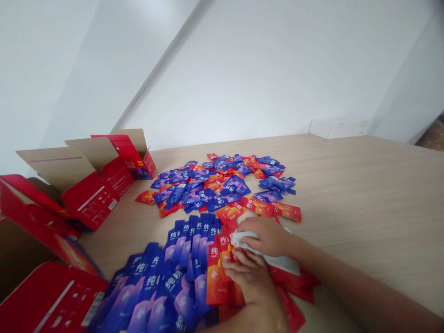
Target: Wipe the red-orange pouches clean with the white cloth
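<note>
- Across the frame: pale wood-grain table (364, 194), everything sits on it.
- Left side: open red cardboard boxes (92, 201), brown inside, flaps up, in a line running away from the camera.
- Far middle: loose heap of mixed blue and red flat foil-look sachets (196, 197), overlapping at all angles.
- Near middle: blue-purple glossy sachets (152, 282), fanned in overlapping rows beside the nearest box.
- Just right of those, under the hands: red-orange glossy sachets (217, 277), also overlapping. Likely light, floppy and slippery on each other; best pinched at a sealed edge, several squared up together.
- Crumpled white cloth-like sheet (282, 263) on the red ones, partly hidden; might be tissue, blur makes that unsure. Looks soft, near weightless; take it by a bunched fold.
- Right hand (267, 236): fingers curled round the sheet's near-left end, grasping it.
- Left hand (251, 275): fingers spread over the red sachets; can't tell if it grips any.
</note>
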Tool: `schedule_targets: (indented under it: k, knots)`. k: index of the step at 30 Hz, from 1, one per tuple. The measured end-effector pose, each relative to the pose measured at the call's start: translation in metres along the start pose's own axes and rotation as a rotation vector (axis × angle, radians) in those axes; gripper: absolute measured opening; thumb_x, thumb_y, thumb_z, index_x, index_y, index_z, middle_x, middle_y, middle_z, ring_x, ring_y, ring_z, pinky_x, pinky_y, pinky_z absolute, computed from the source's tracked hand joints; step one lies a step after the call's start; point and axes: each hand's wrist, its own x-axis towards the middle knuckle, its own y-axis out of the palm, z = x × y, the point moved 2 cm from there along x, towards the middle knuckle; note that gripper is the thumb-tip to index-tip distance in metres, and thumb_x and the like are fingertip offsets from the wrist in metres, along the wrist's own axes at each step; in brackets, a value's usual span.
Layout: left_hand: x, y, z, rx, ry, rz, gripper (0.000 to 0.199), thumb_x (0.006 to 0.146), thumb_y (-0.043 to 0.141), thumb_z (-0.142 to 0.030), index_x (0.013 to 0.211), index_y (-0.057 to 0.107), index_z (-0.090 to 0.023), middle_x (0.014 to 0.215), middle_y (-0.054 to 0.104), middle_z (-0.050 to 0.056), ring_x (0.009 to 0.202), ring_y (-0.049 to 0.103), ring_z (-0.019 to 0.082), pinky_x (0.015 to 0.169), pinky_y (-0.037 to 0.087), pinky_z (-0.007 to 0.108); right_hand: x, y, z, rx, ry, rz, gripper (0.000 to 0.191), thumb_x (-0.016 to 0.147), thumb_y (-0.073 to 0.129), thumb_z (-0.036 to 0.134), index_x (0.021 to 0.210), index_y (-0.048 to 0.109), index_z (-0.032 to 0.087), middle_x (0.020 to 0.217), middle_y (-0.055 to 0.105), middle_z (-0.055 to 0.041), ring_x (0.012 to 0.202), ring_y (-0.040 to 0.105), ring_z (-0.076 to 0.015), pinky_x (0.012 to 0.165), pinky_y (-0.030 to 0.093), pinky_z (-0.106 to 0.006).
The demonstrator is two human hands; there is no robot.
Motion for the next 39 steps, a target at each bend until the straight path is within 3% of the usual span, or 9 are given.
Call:
schedule_targets:
  k: [3, 9, 13, 18, 25, 29, 33, 39]
  knots:
    - [0.000, -0.002, 0.001, -0.007, -0.005, -0.009, 0.042, 0.085, 0.042, -0.005, 0.115, 0.065, -0.025, 0.119, 0.062, 0.016, 0.102, 0.059, 0.040, 0.082, 0.047, 0.059, -0.001, 0.005, 0.003, -0.012, -0.021, 0.076, 0.021, 0.086, 0.050, 0.029, 0.101, 0.063, 0.022, 0.095, 0.065, -0.0036, 0.087, 0.057, -0.0184, 0.076, 0.039, -0.027]
    - [-0.001, -0.003, 0.003, -0.029, 0.022, 0.009, 0.040, 0.085, 0.042, -0.004, 0.109, 0.067, -0.023, 0.121, 0.061, 0.016, 0.102, 0.060, 0.039, 0.082, 0.048, 0.060, 0.001, 0.007, -0.020, -0.121, 0.149, 0.042, 0.020, 0.088, 0.047, 0.030, 0.096, 0.062, 0.020, 0.097, 0.064, -0.0069, 0.089, 0.057, -0.0214, 0.076, 0.040, -0.030]
    - [-0.001, -0.002, 0.003, -0.015, 0.047, 0.034, 0.042, 0.085, 0.041, -0.004, 0.113, 0.066, -0.023, 0.124, 0.059, 0.018, 0.104, 0.058, 0.040, 0.082, 0.047, 0.060, 0.000, -0.001, -0.009, -0.054, 0.065, -0.009, 0.023, 0.087, 0.048, 0.029, 0.104, 0.061, 0.020, 0.102, 0.064, -0.0067, 0.094, 0.056, -0.0208, 0.081, 0.039, -0.030]
    - [-0.003, -0.004, 0.004, 0.074, 0.065, 0.022, 0.045, 0.083, 0.042, -0.001, 0.117, 0.063, -0.021, 0.116, 0.064, 0.018, 0.103, 0.059, 0.040, 0.083, 0.047, 0.058, -0.002, -0.001, 0.006, 0.066, -0.123, 0.129, 0.023, 0.088, 0.049, 0.030, 0.105, 0.062, 0.021, 0.098, 0.065, -0.0045, 0.091, 0.057, -0.0183, 0.081, 0.040, -0.028]
    - [-0.006, -0.005, 0.004, 0.067, 0.063, 0.007, 0.046, 0.083, 0.042, -0.001, 0.116, 0.064, -0.026, 0.123, 0.060, 0.016, 0.102, 0.060, 0.039, 0.082, 0.048, 0.058, 0.001, 0.006, -0.021, -0.105, 0.081, 0.050, 0.022, 0.089, 0.047, 0.031, 0.100, 0.062, 0.020, 0.095, 0.063, -0.0062, 0.089, 0.057, -0.0211, 0.076, 0.040, -0.031]
    - [-0.004, -0.003, 0.002, 0.022, 0.051, 0.026, 0.045, 0.084, 0.041, -0.003, 0.116, 0.064, -0.024, 0.124, 0.058, 0.017, 0.104, 0.058, 0.039, 0.083, 0.047, 0.060, -0.001, -0.002, -0.006, -0.031, -0.011, 0.009, 0.024, 0.087, 0.050, 0.030, 0.106, 0.060, 0.020, 0.100, 0.063, -0.0055, 0.092, 0.056, -0.0198, 0.080, 0.039, -0.030]
    - [-0.002, -0.002, 0.002, 0.050, 0.046, 0.031, 0.044, 0.083, 0.041, -0.002, 0.115, 0.065, -0.022, 0.117, 0.064, 0.016, 0.104, 0.058, 0.040, 0.083, 0.048, 0.058, -0.002, 0.000, 0.007, 0.043, -0.097, 0.086, 0.021, 0.089, 0.048, 0.030, 0.104, 0.061, 0.021, 0.097, 0.064, -0.0037, 0.090, 0.057, -0.0182, 0.078, 0.039, -0.028]
    - [-0.004, -0.003, 0.004, 0.057, 0.062, 0.015, 0.046, 0.083, 0.042, -0.003, 0.117, 0.063, -0.028, 0.123, 0.060, 0.015, 0.102, 0.059, 0.039, 0.081, 0.048, 0.058, 0.001, 0.008, -0.013, -0.099, 0.076, 0.060, 0.023, 0.090, 0.045, 0.031, 0.101, 0.062, 0.021, 0.095, 0.063, -0.0056, 0.087, 0.057, -0.0203, 0.075, 0.040, -0.029]
